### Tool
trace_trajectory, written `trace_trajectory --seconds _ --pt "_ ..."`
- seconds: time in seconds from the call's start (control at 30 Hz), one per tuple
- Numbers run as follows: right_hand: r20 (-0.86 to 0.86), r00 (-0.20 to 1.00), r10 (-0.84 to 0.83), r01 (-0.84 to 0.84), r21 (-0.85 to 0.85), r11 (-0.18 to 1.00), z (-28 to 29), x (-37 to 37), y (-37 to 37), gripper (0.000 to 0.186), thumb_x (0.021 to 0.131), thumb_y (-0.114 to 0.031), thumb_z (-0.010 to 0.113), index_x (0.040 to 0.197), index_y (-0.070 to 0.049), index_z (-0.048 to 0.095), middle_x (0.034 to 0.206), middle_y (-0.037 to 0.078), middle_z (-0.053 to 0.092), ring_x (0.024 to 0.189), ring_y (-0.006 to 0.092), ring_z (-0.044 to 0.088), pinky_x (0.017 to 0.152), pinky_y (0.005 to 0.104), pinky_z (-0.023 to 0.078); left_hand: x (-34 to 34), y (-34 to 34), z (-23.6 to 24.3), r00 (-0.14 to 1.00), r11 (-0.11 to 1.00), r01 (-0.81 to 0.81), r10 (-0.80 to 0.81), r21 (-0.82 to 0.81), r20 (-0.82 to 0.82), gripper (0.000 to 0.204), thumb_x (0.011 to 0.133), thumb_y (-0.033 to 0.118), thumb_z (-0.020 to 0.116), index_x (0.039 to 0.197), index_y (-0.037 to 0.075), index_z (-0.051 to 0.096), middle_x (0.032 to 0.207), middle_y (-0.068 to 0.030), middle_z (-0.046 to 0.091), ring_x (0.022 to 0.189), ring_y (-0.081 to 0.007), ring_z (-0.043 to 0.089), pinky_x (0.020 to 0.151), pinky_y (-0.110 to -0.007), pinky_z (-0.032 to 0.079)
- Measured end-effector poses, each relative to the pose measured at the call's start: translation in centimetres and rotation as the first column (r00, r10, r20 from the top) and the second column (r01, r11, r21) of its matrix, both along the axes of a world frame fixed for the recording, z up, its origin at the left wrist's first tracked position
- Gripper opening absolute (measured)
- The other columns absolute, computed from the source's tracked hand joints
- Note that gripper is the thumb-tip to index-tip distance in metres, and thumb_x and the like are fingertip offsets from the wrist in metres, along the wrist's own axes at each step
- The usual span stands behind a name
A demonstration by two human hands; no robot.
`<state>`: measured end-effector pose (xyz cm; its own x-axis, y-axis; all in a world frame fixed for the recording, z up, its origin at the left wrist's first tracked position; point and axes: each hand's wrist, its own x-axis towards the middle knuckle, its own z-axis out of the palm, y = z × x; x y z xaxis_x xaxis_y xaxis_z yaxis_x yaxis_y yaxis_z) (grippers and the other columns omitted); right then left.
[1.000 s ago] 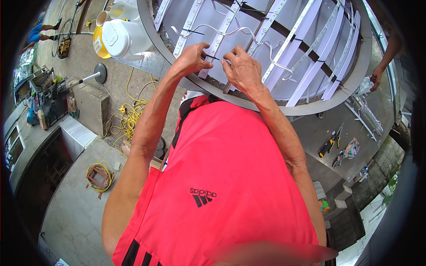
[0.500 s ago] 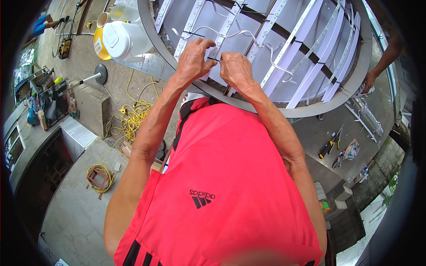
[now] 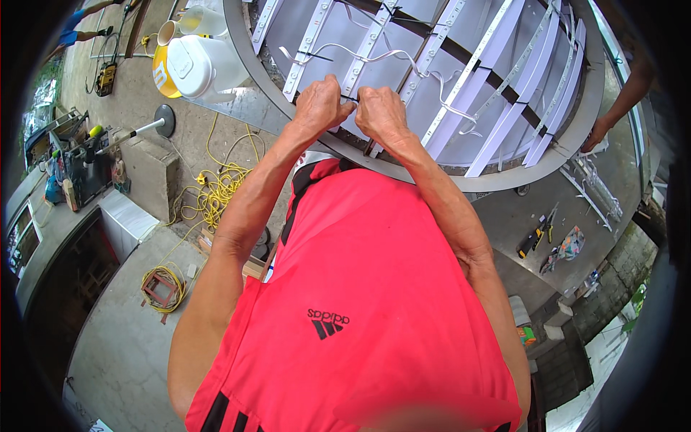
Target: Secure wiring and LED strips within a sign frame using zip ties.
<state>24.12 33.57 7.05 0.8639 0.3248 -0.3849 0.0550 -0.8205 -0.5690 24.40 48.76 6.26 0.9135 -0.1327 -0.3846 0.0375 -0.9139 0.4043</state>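
Both my hands work at the near edge of a large round frame (image 3: pixel 497 178) that holds rows of white LED strips (image 3: pixel 366 54). A thin black cable tie (image 3: pixel 348 98) runs between them, across the lower end of one strip. My left hand (image 3: pixel 317 106) is closed, thumb and fingers pinched at the tie's left side. Knuckles up, my right hand (image 3: pixel 381 111) is closed on its other side. The fingertips partly hide the tie. A loose white wire (image 3: pixel 392 52) snakes over the strips just beyond my hands, and more black ties cross other strips.
Another person's hand (image 3: pixel 596 137) is at the frame's right rim. Pliers and a cutter (image 3: pixel 533 241) lie on the grey table at right. White (image 3: pixel 191 68) and yellow containers stand at left. Yellow cable (image 3: pixel 216 194) lies tangled on the floor, beside a concrete block (image 3: pixel 147 180).
My left hand's raised fingers have curled down into a closed pinch near the tie. My right hand stays almost in place. At far left, a distant person's legs have shifted.
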Motion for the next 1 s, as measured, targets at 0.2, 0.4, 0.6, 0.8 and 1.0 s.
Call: trace_trajectory --seconds 0.2,0.4,0.6,0.8,1.0 --pt "-0.045 0.999 -0.029 0.031 0.045 0.999 -0.7 0.5 -0.2 0.021 0.074 -0.007 0.055 0.086 0.002 0.07 0.074 0.03 0.064 0.074 0.0454 0.066 0.072 0.0495 0.054 -0.4 -0.8 0.7 0.999 0.998 -0.001 0.003 0.063 -0.032 0.034 0.074 0.028 0.068 0.066 -0.004 0.063 0.07 -0.0273 0.063 0.071 -0.0444 0.065 0.065 -0.05 0.051" --pt "-0.085 0.992 -0.09 0.097 0.086 0.992 -1.1 0.6 0.2 0.029 0.07 -0.008 0.053 0.09 0.0 0.073 0.075 0.028 0.065 0.075 0.0437 0.066 0.076 0.0498 0.053 -0.6 -0.7 0.1 1.0 0.999 0.012 -0.012 0.03 -0.006 0.031 0.075 0.026 0.065 0.068 -0.004 0.062 0.069 -0.0273 0.062 0.071 -0.0458 0.063 0.065 -0.052 0.05" --pt "-0.101 0.987 -0.126 0.136 0.09 0.987 -1.4 0.6 0.0 0.02 0.071 -0.011 0.061 0.084 -0.003 0.074 0.075 0.027 0.066 0.076 0.0429 0.067 0.07 0.0484 0.054 -0.6 -0.5 -0.1 0.999 1.0 -0.018 0.018 -0.001 -0.039 0.031 0.076 0.025 0.062 0.068 -0.004 0.061 0.068 -0.026 0.062 0.071 -0.0453 0.063 0.064 -0.052 0.05" --pt "-0.195 0.977 -0.091 0.118 0.133 0.984 -1.7 0.8 -0.5 0.035 0.071 -0.008 0.049 0.096 -0.004 0.074 0.081 0.025 0.067 0.077 0.0405 0.067 0.079 0.0453 0.054 -0.5 -0.4 0.2 0.997 1.0 0.002 -0.002 0.008 -0.083 0.031 0.076 0.027 0.065 0.071 -0.003 0.06 0.068 -0.0239 0.063 0.072 -0.0435 0.063 0.066 -0.051 0.049" --pt "-0.135 0.99 -0.036 0.059 0.165 0.984 -1.3 0.7 -1.4 0.028 0.074 -0.011 0.052 0.089 0.002 0.072 0.077 0.026 0.066 0.075 0.0421 0.066 0.079 0.0472 0.052 -0.8 -0.2 0.6 0.995 1.0 -0.015 0.015 0.003 -0.103 0.037 0.072 0.031 0.075 0.073 -0.003 0.061 0.076 -0.0246 0.064 0.077 -0.0421 0.063 0.068 -0.05 0.049"
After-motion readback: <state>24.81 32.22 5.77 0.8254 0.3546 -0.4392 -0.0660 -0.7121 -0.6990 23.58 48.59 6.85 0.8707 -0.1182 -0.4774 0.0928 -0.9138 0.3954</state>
